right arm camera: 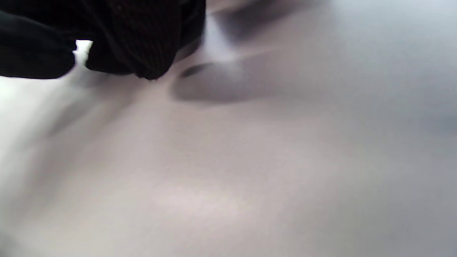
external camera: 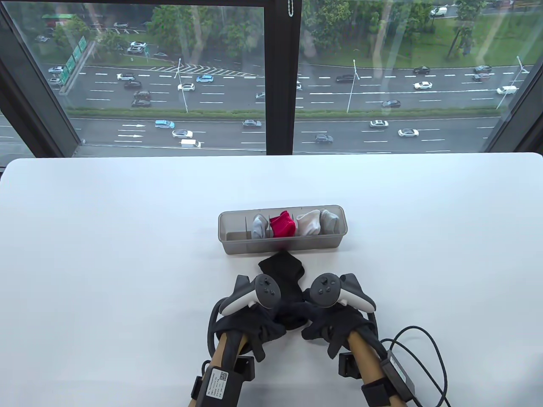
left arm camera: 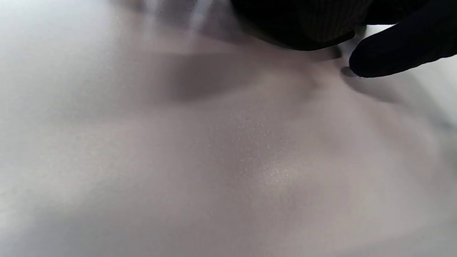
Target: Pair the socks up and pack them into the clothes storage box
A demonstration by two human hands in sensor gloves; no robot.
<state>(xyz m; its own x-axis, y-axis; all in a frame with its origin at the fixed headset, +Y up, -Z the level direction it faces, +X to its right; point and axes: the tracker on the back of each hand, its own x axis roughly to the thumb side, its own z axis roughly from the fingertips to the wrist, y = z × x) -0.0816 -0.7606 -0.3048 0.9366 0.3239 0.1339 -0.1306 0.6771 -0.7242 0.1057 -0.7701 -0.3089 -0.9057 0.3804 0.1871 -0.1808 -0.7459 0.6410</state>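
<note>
Black socks (external camera: 285, 280): dark knit on the white bench (external camera: 127, 254), just in front of the box, near end bunched between the two hands, far end flat and touching or almost touching the box's front wall.
Box (external camera: 237, 246): grey, translucent, split by dividers; a grey pair (external camera: 258, 226), a red pair (external camera: 283, 224), a white pair (external camera: 308, 223) and another grey pair (external camera: 329, 219) stand in the middle and right slots; the leftmost slot looks free.
Risk: the fold could spring open if either grip loosens, since the knit is soft and only partly gathered; the loose far end could snag on the box wall when lifted; whether both socks of the pair lie aligned cannot be told, so one may slip out.
Left hand (external camera: 250, 322): fingers curled in on the near end of the socks, gripping the bundle; the wrist view shows one fingertip (left arm camera: 389, 57) low beside ribbed black cloth.
Right hand (external camera: 335, 324): fingers likewise curled into the same bundle, gripping it.
Trackers: one on the back of each hand, hiding the knuckles.
</note>
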